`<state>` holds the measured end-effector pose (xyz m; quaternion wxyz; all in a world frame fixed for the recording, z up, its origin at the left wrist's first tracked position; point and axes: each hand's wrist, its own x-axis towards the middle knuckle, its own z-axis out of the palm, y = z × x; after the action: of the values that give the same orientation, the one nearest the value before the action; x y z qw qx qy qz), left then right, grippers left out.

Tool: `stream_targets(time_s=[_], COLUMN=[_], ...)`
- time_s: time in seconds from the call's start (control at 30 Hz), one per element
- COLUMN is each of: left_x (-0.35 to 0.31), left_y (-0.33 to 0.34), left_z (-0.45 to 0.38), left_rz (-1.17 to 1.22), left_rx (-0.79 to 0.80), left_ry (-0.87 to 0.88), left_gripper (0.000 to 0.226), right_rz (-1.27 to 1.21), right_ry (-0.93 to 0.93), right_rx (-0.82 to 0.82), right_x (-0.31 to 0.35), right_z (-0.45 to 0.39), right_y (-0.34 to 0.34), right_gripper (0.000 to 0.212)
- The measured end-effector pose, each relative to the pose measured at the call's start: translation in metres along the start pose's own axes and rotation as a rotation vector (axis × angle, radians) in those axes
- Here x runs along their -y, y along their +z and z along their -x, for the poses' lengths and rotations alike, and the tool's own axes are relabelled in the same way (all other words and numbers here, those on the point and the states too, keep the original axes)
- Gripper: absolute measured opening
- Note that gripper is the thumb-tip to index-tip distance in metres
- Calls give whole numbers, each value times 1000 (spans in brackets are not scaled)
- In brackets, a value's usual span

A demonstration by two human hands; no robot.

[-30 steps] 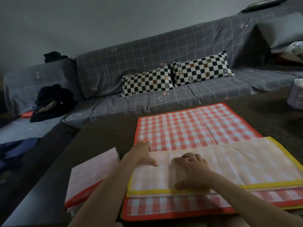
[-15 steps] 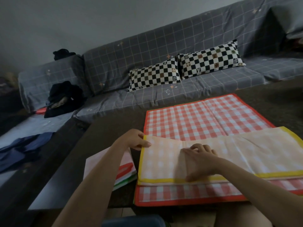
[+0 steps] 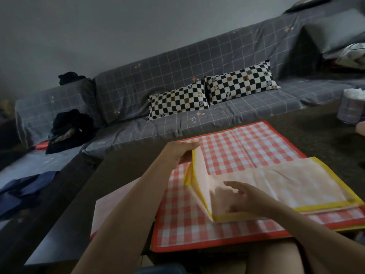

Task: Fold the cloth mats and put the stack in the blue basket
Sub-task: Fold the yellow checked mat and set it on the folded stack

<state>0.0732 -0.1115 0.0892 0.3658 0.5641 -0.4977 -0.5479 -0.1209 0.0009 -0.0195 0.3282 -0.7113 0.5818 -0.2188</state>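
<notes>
A yellow-edged pale checked mat (image 3: 286, 186), folded once lengthwise, lies on a spread red-and-white checked mat (image 3: 246, 147) with an orange border. My left hand (image 3: 181, 151) pinches the yellow mat's left end and holds it raised off the red mat. On the yellow mat near its middle, my right hand (image 3: 243, 198) rests with straight fingers. A folded pale pink mat (image 3: 114, 210) lies to the left, partly under my left forearm. A dark blue rim (image 3: 160, 268) shows at the bottom edge.
The mats lie on a dark low table (image 3: 65, 224). Behind it runs a grey checked sofa (image 3: 177, 76) with two black-and-white checkered pillows (image 3: 177, 101). Dark clothes (image 3: 69, 129) sit on its left part. A pale cylindrical holder (image 3: 351, 107) stands at the table's right.
My left hand has lifted the yellow mat's left end up off the red mat and toward the right. My right hand stays on the mat's middle with fingers now straighter.
</notes>
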Motion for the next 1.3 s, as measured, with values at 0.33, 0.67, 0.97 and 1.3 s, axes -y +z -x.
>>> stream_targets(time_s=[0.33,0.67,0.97,1.3], left_x=[32,93,120,125], left_y=[120,175,144,127], left_z=[-11,-11,-14,-9], left_rz=[-10,-115,-622,-1101], left_rx=[-34,-50,-23,36], left_ry=[28,-8,488,553], left_gripper=[26,25,19,30], right_rz=[-600,-41,134,307], right_ry=[199,355,256,283], right_rx=[-317,-303,-375,-414], right_x=[-29,-47,-48,-47], right_z=[46,52,54,42], right_y=[-43,-27,-14,-4], right_gripper=[41,60,34,25])
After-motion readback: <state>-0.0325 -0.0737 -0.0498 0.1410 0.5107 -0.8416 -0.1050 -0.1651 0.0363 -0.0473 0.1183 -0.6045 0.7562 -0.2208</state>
